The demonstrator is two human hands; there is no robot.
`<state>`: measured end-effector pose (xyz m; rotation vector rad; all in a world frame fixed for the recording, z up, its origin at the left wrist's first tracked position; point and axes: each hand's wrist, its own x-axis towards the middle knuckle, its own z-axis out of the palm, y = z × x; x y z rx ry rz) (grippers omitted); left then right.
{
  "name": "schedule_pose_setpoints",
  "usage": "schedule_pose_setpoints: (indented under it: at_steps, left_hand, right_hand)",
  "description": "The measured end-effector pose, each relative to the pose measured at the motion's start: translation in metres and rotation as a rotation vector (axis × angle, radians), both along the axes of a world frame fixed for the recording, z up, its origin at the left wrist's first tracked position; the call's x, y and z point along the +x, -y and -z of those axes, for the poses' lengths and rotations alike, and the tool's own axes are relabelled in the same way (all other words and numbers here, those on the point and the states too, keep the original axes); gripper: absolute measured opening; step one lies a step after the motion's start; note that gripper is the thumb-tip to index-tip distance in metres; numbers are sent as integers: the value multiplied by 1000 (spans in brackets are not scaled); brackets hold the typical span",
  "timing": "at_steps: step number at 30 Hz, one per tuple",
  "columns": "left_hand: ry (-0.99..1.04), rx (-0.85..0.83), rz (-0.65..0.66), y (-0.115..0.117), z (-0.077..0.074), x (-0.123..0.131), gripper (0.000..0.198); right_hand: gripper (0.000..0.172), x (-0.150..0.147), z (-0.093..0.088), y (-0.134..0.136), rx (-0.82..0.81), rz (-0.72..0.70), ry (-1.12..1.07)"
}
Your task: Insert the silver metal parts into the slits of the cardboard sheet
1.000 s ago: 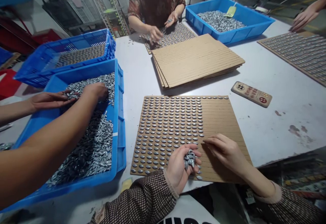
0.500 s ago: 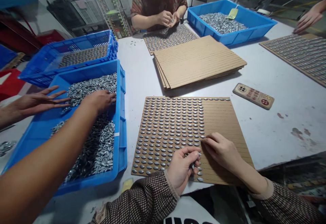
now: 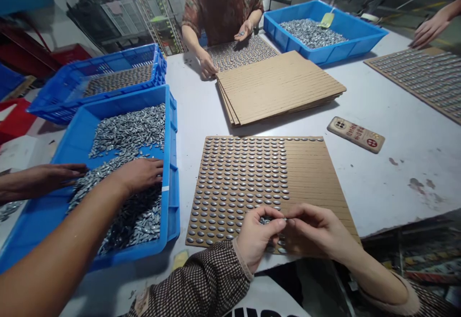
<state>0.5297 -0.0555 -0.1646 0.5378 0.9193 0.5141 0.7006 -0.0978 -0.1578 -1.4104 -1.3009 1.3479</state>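
My left hand (image 3: pixel 256 236) is closed around several small shiny oval metal pieces (image 3: pixel 265 220), which show between thumb and forefinger. Its thumb tip meets the fingertips of my right hand (image 3: pixel 317 228), which pinches at what looks like one of these pieces, mostly hidden by the fingers. Both hands are over a brown corrugated cardboard sheet (image 3: pixel 315 173). Rows of the same oval pieces (image 3: pixel 245 173) cover its left and middle part, and one row runs along the far edge to the right. Bare ridged cardboard shows on the right side.
At left, a co-worker's hands (image 3: pixel 139 175) reach into a blue bin (image 3: pixel 173 163) of metal pieces. A stack of cardboard sheets (image 3: pixel 281 86), a phone-shaped object (image 3: pixel 356 134) and another blue bin (image 3: pixel 326 57) lie beyond. Two other people work at far sheets.
My right hand has moved from the sheet back to my left hand's fingertips. The co-worker's hands in the bin came nearer, and the person opposite lowered one hand to the cardboard stack.
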Motion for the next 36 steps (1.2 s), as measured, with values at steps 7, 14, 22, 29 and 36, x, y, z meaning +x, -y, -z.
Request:
schedule_pose_setpoints:
  at_steps: [7,14,22,29,36]
  left_hand:
    - [5,-159,-155,-8,-11,1,29]
    - [-26,-228,-102,-7,-15,2,13]
    - [34,-210,-50,-9,-14,-2,10]
    - [40,-164,-85,-6,-8,1,28]
    - [57,-150,-99,-5,-9,0,34]
  right_hand:
    - [13,22,27,1,328,78,429]
    - [23,27,53,-7,609,-87,819]
    - [25,27,48,-10,643,-164,967]
    - [27,27,49,-9,612,-164,942]
    - [16,11,23,1,449,48,525]
